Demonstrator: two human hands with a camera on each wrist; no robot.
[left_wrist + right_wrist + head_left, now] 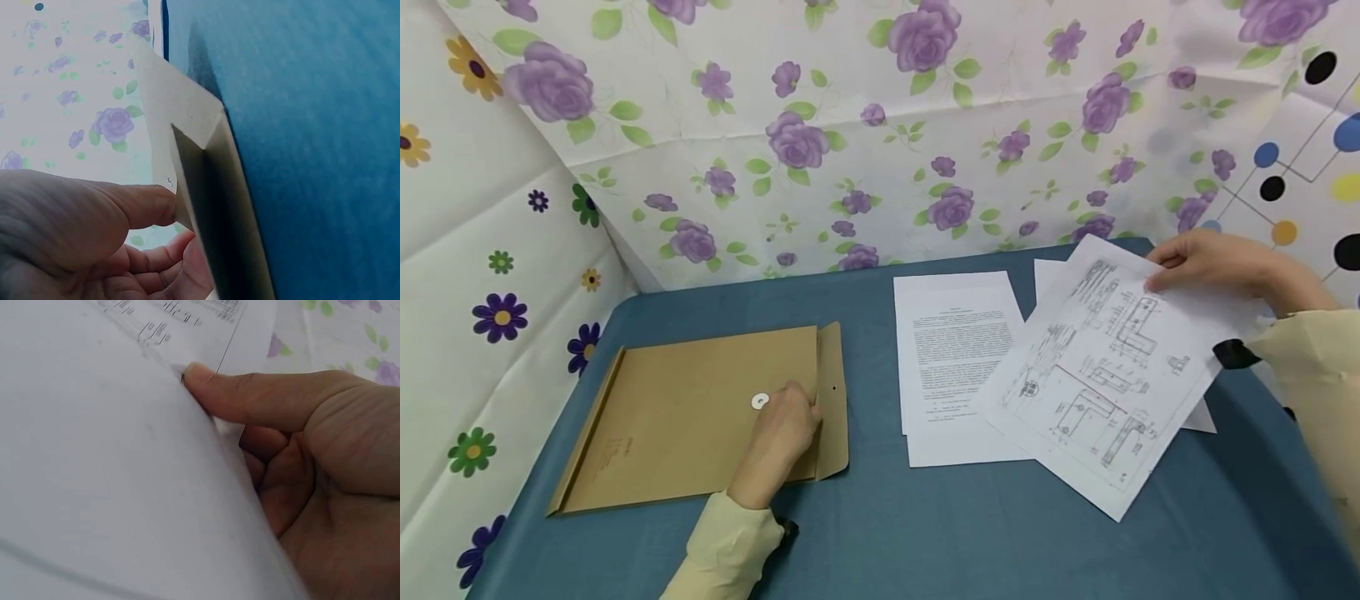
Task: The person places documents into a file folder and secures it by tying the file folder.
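Observation:
On the left lies a brown kraft envelope [700, 408] with a white button disc [761, 401] and its flap [832, 400] folded out to the right. My left hand [782, 433] pinches the edge of the upper panel at the mouth; the left wrist view shows the thumb [150, 205] on that panel and a gap into the envelope [219, 206]. My right hand [1213, 262] holds a sheet with technical drawings [1105, 375] by its upper right edge, tilted above other papers. The right wrist view shows the thumb [231, 394] on the paper [125, 462].
A printed text sheet [958, 350] lies in the middle, overlapping another page [962, 450]. More white paper [1198, 417] shows beneath the raised sheet. The blue tablecloth [880, 542] covers the table, with a flowered curtain [865, 100] behind it.

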